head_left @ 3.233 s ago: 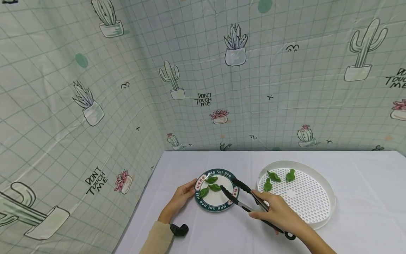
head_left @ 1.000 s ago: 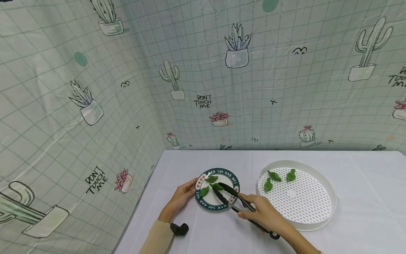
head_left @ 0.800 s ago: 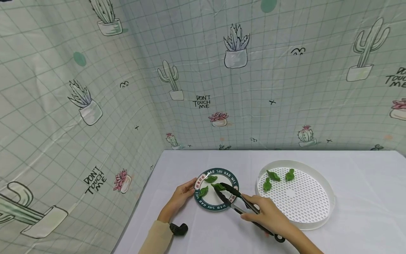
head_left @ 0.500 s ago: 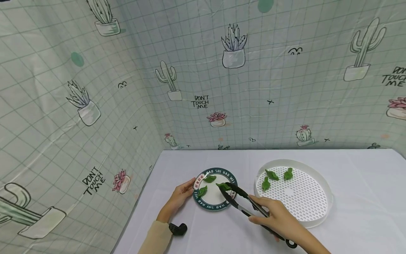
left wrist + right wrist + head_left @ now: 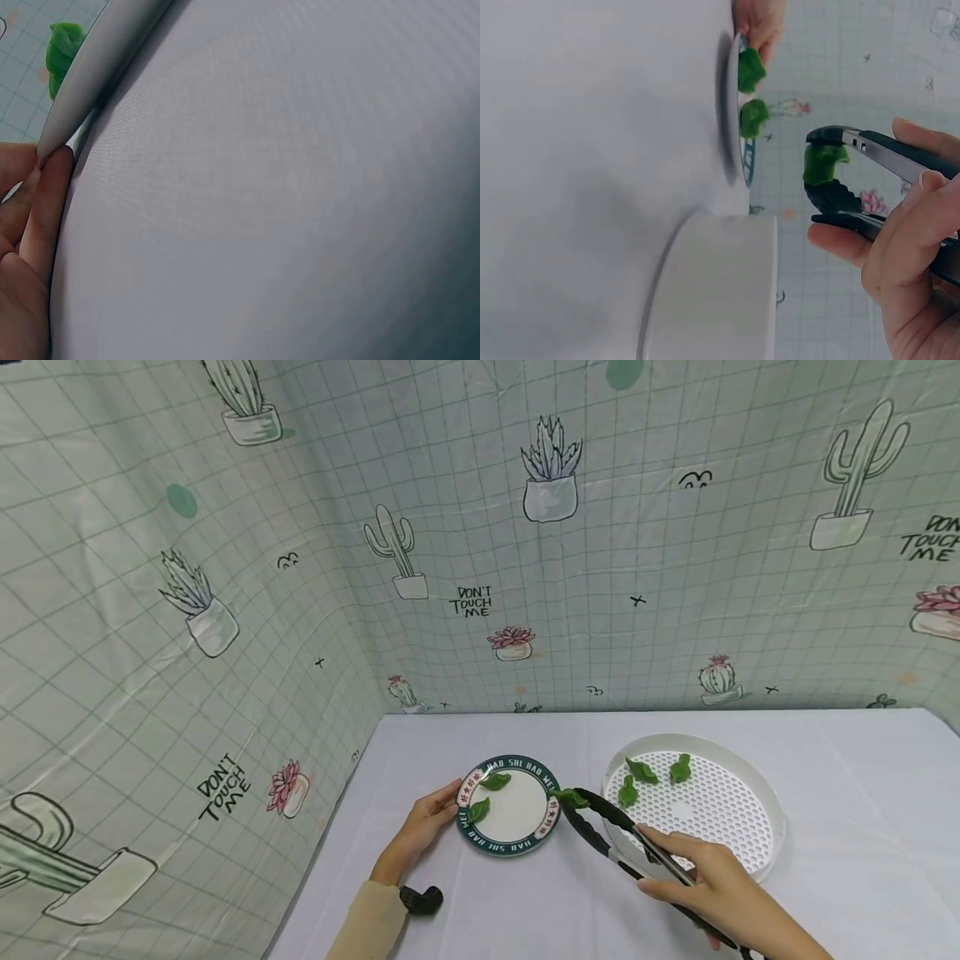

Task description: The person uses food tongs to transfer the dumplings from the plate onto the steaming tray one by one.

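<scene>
My right hand (image 5: 712,881) grips black-and-silver tongs (image 5: 609,812), whose tips pinch a green leaf-shaped dumpling (image 5: 572,797). The right wrist view shows this dumpling (image 5: 821,163) clasped between the black tips, raised above the table. It hangs between the plate's right rim and the tray. My left hand (image 5: 429,818) pinches the left edge of a round plate (image 5: 519,808) with a dark green lettered rim. Two green dumplings (image 5: 495,782) lie on that plate's left half. In the left wrist view, fingers (image 5: 49,202) press under the plate's edge.
A round white tray (image 5: 720,814) with a perforated base and raised wall stands to the right, bearing three green dumplings (image 5: 642,771) at its far left. A white cloth (image 5: 540,910) covers the table. A cactus-print curtain (image 5: 615,560) hangs behind and at the left.
The tongs reached over the plate, closed on its right-hand dumpling and lifted it off, carrying it right past the rim. My left hand has stayed on the plate's edge.
</scene>
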`<action>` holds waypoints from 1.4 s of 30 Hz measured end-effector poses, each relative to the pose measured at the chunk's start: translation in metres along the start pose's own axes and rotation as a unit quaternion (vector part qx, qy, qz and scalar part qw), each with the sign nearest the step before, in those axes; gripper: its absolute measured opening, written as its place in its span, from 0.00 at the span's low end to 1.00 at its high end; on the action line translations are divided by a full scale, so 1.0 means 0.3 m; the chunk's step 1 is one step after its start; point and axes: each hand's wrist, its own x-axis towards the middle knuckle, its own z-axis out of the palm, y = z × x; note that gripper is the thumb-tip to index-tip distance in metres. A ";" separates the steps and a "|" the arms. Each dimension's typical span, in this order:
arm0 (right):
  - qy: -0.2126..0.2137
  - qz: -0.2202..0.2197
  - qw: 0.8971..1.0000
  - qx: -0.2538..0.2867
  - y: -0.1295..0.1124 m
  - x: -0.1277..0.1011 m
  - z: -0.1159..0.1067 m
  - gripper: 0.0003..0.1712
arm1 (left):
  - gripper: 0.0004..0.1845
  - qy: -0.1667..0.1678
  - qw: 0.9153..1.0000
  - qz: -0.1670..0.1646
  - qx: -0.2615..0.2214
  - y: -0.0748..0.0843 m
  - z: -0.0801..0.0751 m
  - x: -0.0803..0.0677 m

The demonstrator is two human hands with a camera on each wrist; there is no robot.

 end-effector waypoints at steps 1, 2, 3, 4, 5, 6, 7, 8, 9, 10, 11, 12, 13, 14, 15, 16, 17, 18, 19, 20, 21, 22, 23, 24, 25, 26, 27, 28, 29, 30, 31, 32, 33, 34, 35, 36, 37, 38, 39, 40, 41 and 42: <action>0.002 0.003 1.000 -0.003 0.003 -0.008 -0.010 0.38 | 0.26 -0.001 1.000 -0.001 0.003 0.002 0.000 0.000; 0.004 0.007 1.000 -0.005 0.007 -0.015 -0.021 0.38 | 0.26 -0.001 1.000 -0.001 0.004 0.002 0.000 0.000; 0.007 0.009 1.000 -0.008 0.011 -0.023 -0.032 0.38 | 0.26 -0.002 1.000 0.000 0.008 0.001 0.000 0.002; 0.008 0.012 1.000 -0.011 0.015 -0.030 -0.042 0.37 | 0.26 -0.002 1.000 -0.002 0.008 0.001 0.000 0.003; 0.011 0.013 1.000 -0.015 0.021 -0.037 -0.051 0.37 | 0.26 -0.002 1.000 -0.002 0.009 0.001 -0.001 0.004; 0.013 0.016 1.000 -0.018 0.026 -0.043 -0.060 0.37 | 0.26 -0.003 1.000 0.000 0.013 0.001 -0.001 0.004; 0.016 0.018 0.999 -0.021 0.031 -0.050 -0.068 0.37 | 0.26 -0.003 1.000 0.000 0.011 0.000 -0.001 0.004; 0.019 0.020 0.999 -0.023 0.037 -0.057 -0.076 0.37 | 0.26 -0.003 1.000 -0.003 0.010 0.000 -0.001 0.005; 0.023 0.023 0.999 -0.028 0.043 -0.064 -0.082 0.37 | 0.26 -0.003 1.000 -0.006 0.008 0.000 -0.001 0.005; 0.026 0.026 0.999 -0.032 0.049 -0.071 -0.089 0.37 | 0.26 -0.004 1.000 -0.009 0.006 0.000 -0.001 0.005; 0.029 0.030 0.999 -0.035 0.053 -0.078 -0.095 0.37 | 0.26 -0.004 1.000 -0.007 0.008 0.001 -0.002 0.004; 0.032 0.033 0.998 -0.038 0.058 -0.083 -0.101 0.37 | 0.26 -0.005 1.000 -0.007 0.006 0.002 -0.002 0.003; 0.035 0.040 0.998 -0.043 0.062 -0.089 -0.108 0.37 | 0.26 -0.005 1.000 -0.010 0.001 0.004 -0.002 0.002; 0.037 0.045 0.997 -0.048 0.066 -0.094 -0.115 0.37 | 0.26 -0.005 1.000 -0.011 -0.001 0.005 -0.003 0.000; 0.039 0.051 0.996 -0.055 0.071 -0.097 -0.122 0.38 | 0.26 -0.006 1.000 -0.012 -0.003 0.007 -0.003 -0.001; 0.039 0.056 0.996 -0.057 0.074 -0.100 -0.129 0.38 | 0.26 -0.007 1.000 -0.012 -0.004 0.009 -0.003 -0.002; 0.039 0.060 0.996 -0.060 0.079 -0.102 -0.136 0.38 | 0.26 -0.008 1.000 -0.011 -0.005 0.009 -0.003 -0.003; 0.038 0.062 0.995 -0.066 0.085 -0.103 -0.142 0.38 | 0.26 -0.008 1.000 -0.013 -0.009 0.011 -0.003 -0.004; 0.037 0.068 0.995 -0.067 0.090 -0.104 -0.148 0.38 | 0.27 -0.008 1.000 -0.014 -0.010 0.012 -0.003 -0.005; 0.037 0.072 0.994 -0.069 0.097 -0.103 -0.154 0.38 | 0.27 -0.009 1.000 -0.014 -0.010 0.013 -0.003 -0.005; 0.036 0.075 0.994 -0.071 0.103 -0.102 -0.158 0.38 | 0.27 -0.009 1.000 -0.014 -0.009 0.014 -0.003 -0.005; 0.035 0.076 0.994 -0.072 0.108 -0.102 -0.163 0.38 | 0.27 -0.009 1.000 -0.013 -0.009 0.014 -0.004 -0.005; 0.034 0.077 0.994 -0.076 0.114 -0.101 -0.167 0.38 | 0.27 -0.009 1.000 -0.012 -0.009 0.013 -0.004 -0.004; 0.035 0.080 0.993 -0.080 0.119 -0.100 -0.170 0.38 | 0.27 -0.010 1.000 -0.013 -0.009 0.013 -0.004 -0.004; 0.035 0.082 0.993 -0.081 0.123 -0.099 -0.174 0.38 | 0.27 -0.010 1.000 -0.012 -0.010 0.011 -0.004 -0.003; 0.036 0.081 0.992 -0.085 0.127 -0.098 -0.176 0.38 | 0.27 -0.012 1.000 -0.011 -0.009 0.009 -0.005 -0.002; 0.036 0.080 0.992 -0.089 0.131 -0.097 -0.178 0.38 | 0.27 -0.013 1.000 -0.009 -0.007 0.006 -0.005 0.000; 0.037 0.080 0.992 -0.091 0.134 -0.096 -0.180 0.38 | 0.27 -0.014 1.000 -0.008 -0.008 0.003 -0.006 0.001; 0.037 0.080 0.992 -0.093 0.138 -0.096 -0.181 0.39 | 0.27 -0.015 1.000 -0.008 -0.008 0.000 -0.006 0.003; 0.038 0.081 0.991 -0.095 0.141 -0.095 -0.182 0.39 | 0.26 -0.015 1.000 -0.007 -0.007 -0.001 -0.006 0.002; 0.039 0.081 0.991 -0.096 0.145 -0.094 -0.184 0.39 | 0.26 -0.016 1.000 -0.006 -0.007 -0.002 -0.007 0.003; 0.040 0.080 0.991 -0.098 0.148 -0.093 -0.185 0.39 | 0.26 -0.016 1.000 -0.008 -0.007 -0.003 -0.006 0.003; 0.041 0.081 0.991 -0.098 0.152 -0.093 -0.186 0.39 | 0.26 -0.016 1.000 -0.008 -0.007 -0.003 -0.007 0.003; 0.041 0.081 0.991 -0.099 0.156 -0.092 -0.188 0.39 | 0.26 -0.016 1.000 -0.011 -0.008 -0.003 -0.006 0.003; 0.040 0.080 0.991 -0.100 0.161 -0.092 -0.189 0.39 | 0.26 -0.017 1.000 -0.008 -0.004 -0.003 -0.007 0.003; 0.040 0.080 0.991 -0.101 0.165 -0.091 -0.191 0.39 | 0.27 -0.016 1.000 -0.007 -0.004 -0.003 -0.006 0.002; 0.040 0.079 0.991 -0.102 0.169 -0.091 -0.193 0.39 | 0.27 -0.016 1.000 -0.009 -0.004 -0.003 -0.007 0.003; 0.037 0.078 0.991 -0.103 0.174 -0.090 -0.195 0.39 | 0.27 -0.015 1.000 -0.011 -0.002 -0.004 -0.007 0.003; 0.038 0.077 0.991 -0.104 0.177 -0.090 -0.196 0.39 | 0.27 -0.014 1.000 -0.011 -0.001 -0.004 -0.007 0.003; 0.040 0.075 0.991 -0.107 0.181 -0.090 -0.198 0.39 | 0.27 -0.013 1.000 -0.010 0.002 -0.005 -0.007 0.002; 0.037 0.075 0.990 -0.109 0.184 -0.089 -0.200 0.39 | 0.27 -0.013 1.000 -0.007 0.004 -0.006 -0.007 0.002; 0.039 0.075 0.990 -0.111 0.187 -0.089 -0.201 0.39 | 0.27 -0.011 1.000 -0.009 0.004 -0.006 -0.007 0.001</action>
